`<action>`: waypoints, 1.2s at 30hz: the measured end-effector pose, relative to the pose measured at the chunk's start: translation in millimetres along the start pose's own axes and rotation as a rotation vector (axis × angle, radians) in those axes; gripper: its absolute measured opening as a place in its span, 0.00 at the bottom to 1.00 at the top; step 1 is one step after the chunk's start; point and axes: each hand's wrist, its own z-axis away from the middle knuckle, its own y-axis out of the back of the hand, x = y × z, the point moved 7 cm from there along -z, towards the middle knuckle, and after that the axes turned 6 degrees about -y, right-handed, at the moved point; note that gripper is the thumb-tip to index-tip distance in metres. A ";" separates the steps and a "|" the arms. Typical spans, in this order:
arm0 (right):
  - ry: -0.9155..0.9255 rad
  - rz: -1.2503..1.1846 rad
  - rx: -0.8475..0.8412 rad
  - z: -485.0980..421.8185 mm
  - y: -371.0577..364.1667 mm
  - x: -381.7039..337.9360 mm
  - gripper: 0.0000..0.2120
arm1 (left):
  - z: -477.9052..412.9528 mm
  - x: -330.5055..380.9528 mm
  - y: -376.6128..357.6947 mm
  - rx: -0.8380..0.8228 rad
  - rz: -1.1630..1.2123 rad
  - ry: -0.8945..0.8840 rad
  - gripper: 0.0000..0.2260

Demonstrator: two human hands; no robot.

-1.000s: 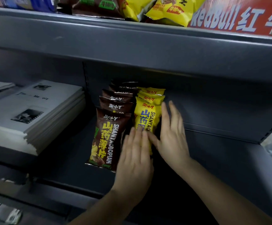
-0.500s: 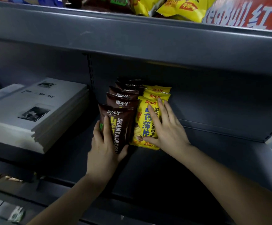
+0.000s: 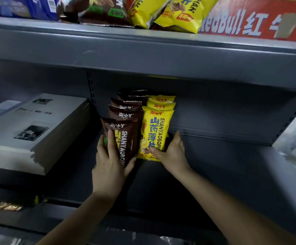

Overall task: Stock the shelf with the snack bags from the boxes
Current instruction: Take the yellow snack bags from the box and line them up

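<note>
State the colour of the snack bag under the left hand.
Dark brown snack bag, yellow and white lettering; head view.

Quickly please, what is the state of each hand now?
Left hand: grips front brown bag.
Right hand: pinches front yellow bag.
</note>
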 end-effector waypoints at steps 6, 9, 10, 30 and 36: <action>0.033 -0.036 -0.129 -13.0 -13.6 2.1 0.35 | -1.0 1.1 1.4 0.015 0.006 -0.008 0.44; 0.065 0.045 -0.114 -15.6 -18.5 1.6 0.35 | -1.1 2.4 2.0 0.019 -0.007 -0.020 0.44; 0.068 0.077 -0.098 -15.4 -18.9 2.2 0.36 | -1.0 2.9 2.6 0.022 -0.012 -0.019 0.44; 0.104 -0.186 -0.098 187.2 142.0 72.9 0.18 | 114.4 187.0 28.3 0.018 0.530 -0.542 0.17; -0.176 -0.123 -0.030 252.5 183.6 197.4 0.14 | 215.9 238.4 -48.3 -0.427 0.525 -0.703 0.12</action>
